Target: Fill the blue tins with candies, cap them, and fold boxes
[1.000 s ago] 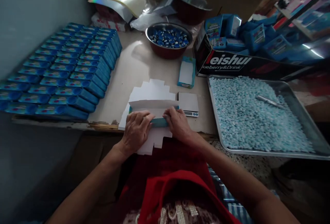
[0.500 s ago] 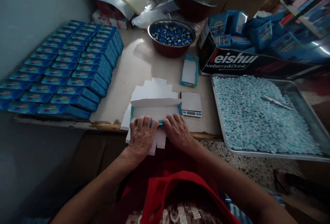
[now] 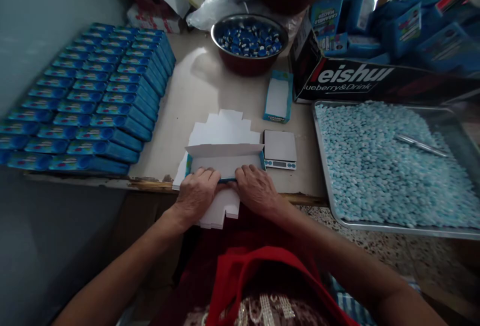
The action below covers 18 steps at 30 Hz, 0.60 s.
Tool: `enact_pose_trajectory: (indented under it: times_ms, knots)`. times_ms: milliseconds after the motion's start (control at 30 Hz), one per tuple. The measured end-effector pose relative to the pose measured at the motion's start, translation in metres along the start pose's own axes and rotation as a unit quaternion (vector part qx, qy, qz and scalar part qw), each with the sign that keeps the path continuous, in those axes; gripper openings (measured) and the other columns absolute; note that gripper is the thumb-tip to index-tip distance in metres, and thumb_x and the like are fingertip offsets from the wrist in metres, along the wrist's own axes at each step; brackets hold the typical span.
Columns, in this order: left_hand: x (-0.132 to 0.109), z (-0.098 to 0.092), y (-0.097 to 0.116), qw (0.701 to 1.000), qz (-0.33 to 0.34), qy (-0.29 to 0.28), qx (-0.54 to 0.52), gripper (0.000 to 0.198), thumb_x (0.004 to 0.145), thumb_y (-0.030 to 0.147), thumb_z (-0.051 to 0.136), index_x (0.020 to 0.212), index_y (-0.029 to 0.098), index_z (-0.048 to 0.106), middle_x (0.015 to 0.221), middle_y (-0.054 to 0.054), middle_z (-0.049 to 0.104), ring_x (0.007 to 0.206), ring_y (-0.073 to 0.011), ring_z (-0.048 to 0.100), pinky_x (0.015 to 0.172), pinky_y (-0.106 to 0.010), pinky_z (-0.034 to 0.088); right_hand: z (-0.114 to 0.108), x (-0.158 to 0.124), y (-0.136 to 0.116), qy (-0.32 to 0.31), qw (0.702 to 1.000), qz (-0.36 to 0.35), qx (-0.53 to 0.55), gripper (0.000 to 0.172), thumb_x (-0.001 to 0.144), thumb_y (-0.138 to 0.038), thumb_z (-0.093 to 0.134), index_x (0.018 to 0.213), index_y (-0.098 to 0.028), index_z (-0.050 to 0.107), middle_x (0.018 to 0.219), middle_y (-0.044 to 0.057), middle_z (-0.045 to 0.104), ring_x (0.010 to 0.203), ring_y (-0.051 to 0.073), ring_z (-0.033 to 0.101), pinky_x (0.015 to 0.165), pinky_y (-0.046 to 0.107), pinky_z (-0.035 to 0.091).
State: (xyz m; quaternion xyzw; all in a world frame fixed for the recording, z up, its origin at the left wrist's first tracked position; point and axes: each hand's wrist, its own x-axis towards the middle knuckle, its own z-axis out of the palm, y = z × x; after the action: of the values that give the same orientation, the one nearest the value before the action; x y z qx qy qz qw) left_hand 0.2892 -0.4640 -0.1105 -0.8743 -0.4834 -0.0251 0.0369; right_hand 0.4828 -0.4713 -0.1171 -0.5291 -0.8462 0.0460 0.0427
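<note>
A partly folded cardboard box (image 3: 225, 160), white inside and blue outside, lies on its back at the table's front edge with its long flap raised. My left hand (image 3: 198, 191) grips the near wall at its left part, fingers curled over the edge. Beside it my right hand (image 3: 257, 186) holds the same wall further right, its fingers also bent over the rim. Under the box is a stack of flat white box blanks (image 3: 219, 128), which juts past the table edge. A small digital scale (image 3: 280, 146) stands just right of the box.
Rows of closed blue boxes (image 3: 97, 93) fill the table's left side. Behind are a bowl of blue-wrapped sweets (image 3: 249, 41) and one blue-and-white box (image 3: 278, 97). A black carton (image 3: 352, 78) holds blue packs. On the right, a metal tray (image 3: 323, 166) carries pale blue candies and a metal scoop (image 3: 422, 145).
My hands have shifted slightly along the near wall, the left one a little leftward. The box stays in place on the stack, and the view has tilted slightly down.
</note>
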Motion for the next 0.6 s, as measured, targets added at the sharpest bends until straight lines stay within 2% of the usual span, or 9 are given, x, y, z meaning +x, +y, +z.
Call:
enact_pose_trajectory:
  times_ms: [67, 133, 167, 233, 300, 400, 500, 533, 600]
  knots:
    - [0.001, 0.0, -0.006, 1.0, 0.012, -0.017, -0.015, 0.025, 0.099, 0.041, 0.06, 0.087, 0.019, 0.063, 0.085, -0.008, 0.067, 0.086, -0.0271, 0.061, 0.069, -0.036, 0.039, -0.002, 0.002, -0.002, -0.014, 1.0, 0.014, 0.021, 0.026, 0.102, -0.043, 0.056, 0.1, -0.018, 0.063, 0.098, 0.013, 0.069, 0.092, 0.028, 0.063, 0.073, 0.038, 0.049]
    - [0.003, -0.005, -0.016, 0.998, 0.046, -0.037, -0.032, 0.015, 0.099, 0.03, 0.059, 0.091, 0.019, 0.064, 0.088, -0.008, 0.067, 0.087, -0.0256, 0.061, 0.069, -0.035, 0.04, -0.016, 0.002, 0.002, -0.052, 0.997, 0.016, 0.059, 0.022, 0.1, -0.037, 0.061, 0.104, -0.016, 0.065, 0.099, 0.013, 0.072, 0.093, 0.027, 0.066, 0.075, 0.037, 0.051]
    - [0.005, -0.008, -0.023, 0.995, 0.075, -0.05, -0.043, 0.011, 0.099, 0.022, 0.056, 0.092, 0.019, 0.064, 0.089, -0.007, 0.067, 0.086, -0.0243, 0.061, 0.07, -0.034, 0.041, -0.028, 0.001, 0.008, -0.073, 0.993, 0.002, 0.095, 0.022, 0.098, -0.034, 0.065, 0.109, -0.015, 0.065, 0.1, 0.012, 0.073, 0.092, 0.026, 0.067, 0.076, 0.037, 0.052]
    - [0.012, -0.019, -0.041, 0.985, 0.143, -0.068, -0.062, 0.017, 0.096, 0.01, 0.052, 0.094, 0.021, 0.066, 0.091, -0.006, 0.067, 0.084, -0.0222, 0.06, 0.074, -0.032, 0.042, -0.061, -0.002, 0.027, -0.1, 0.974, -0.064, 0.193, 0.033, 0.096, -0.027, 0.068, 0.127, -0.017, 0.062, 0.11, 0.01, 0.074, 0.093, 0.022, 0.069, 0.078, 0.034, 0.055]
    - [0.025, -0.033, -0.059, 0.975, 0.194, -0.079, -0.078, 0.022, 0.093, 0.007, 0.053, 0.091, 0.023, 0.068, 0.091, -0.005, 0.069, 0.088, -0.0218, 0.061, 0.083, -0.033, 0.044, -0.098, -0.003, 0.05, -0.077, 0.948, -0.16, 0.263, 0.044, 0.1, -0.017, 0.057, 0.142, -0.027, 0.055, 0.129, 0.006, 0.069, 0.104, 0.016, 0.069, 0.087, 0.032, 0.055]
    - [0.053, -0.05, -0.084, 0.963, 0.225, -0.102, -0.107, 0.022, 0.09, 0.011, 0.058, 0.083, 0.026, 0.071, 0.094, -0.005, 0.072, 0.104, -0.023, 0.061, 0.101, -0.038, 0.041, -0.129, 0.01, 0.074, 0.014, 0.958, -0.227, 0.174, 0.058, 0.095, -0.001, 0.051, 0.139, -0.038, 0.06, 0.142, -0.002, 0.063, 0.133, 0.02, 0.056, 0.107, 0.045, 0.047]
    - [0.088, -0.06, -0.101, 0.951, 0.248, -0.134, -0.125, 0.021, 0.088, 0.011, 0.062, 0.079, 0.027, 0.073, 0.114, -0.004, 0.073, 0.125, -0.0236, 0.055, 0.115, -0.043, 0.034, -0.116, 0.034, 0.076, 0.045, 0.957, -0.281, 0.064, 0.043, 0.088, -0.004, 0.066, 0.115, -0.037, 0.072, 0.137, -0.005, 0.066, 0.146, 0.026, 0.042, 0.116, 0.059, 0.034]
    - [0.098, -0.063, -0.106, 0.95, 0.253, -0.134, -0.127, 0.021, 0.087, 0.011, 0.063, 0.079, 0.027, 0.074, 0.122, -0.003, 0.071, 0.132, -0.0237, 0.051, 0.118, -0.044, 0.031, -0.105, 0.042, 0.072, 0.042, 0.952, -0.301, 0.047, 0.033, 0.089, -0.008, 0.068, 0.107, -0.035, 0.073, 0.131, -0.005, 0.069, 0.145, 0.025, 0.042, 0.118, 0.059, 0.032]
    - [0.111, -0.07, -0.115, 0.955, 0.243, -0.106, -0.132, 0.026, 0.088, 0.009, 0.06, 0.088, 0.029, 0.076, 0.135, -0.001, 0.066, 0.14, -0.023, 0.047, 0.121, -0.046, 0.029, -0.079, 0.054, 0.061, 0.049, 0.948, -0.314, 0.025, 0.019, 0.096, -0.014, 0.061, 0.098, -0.029, 0.071, 0.113, -0.003, 0.073, 0.132, 0.023, 0.052, 0.119, 0.055, 0.032]
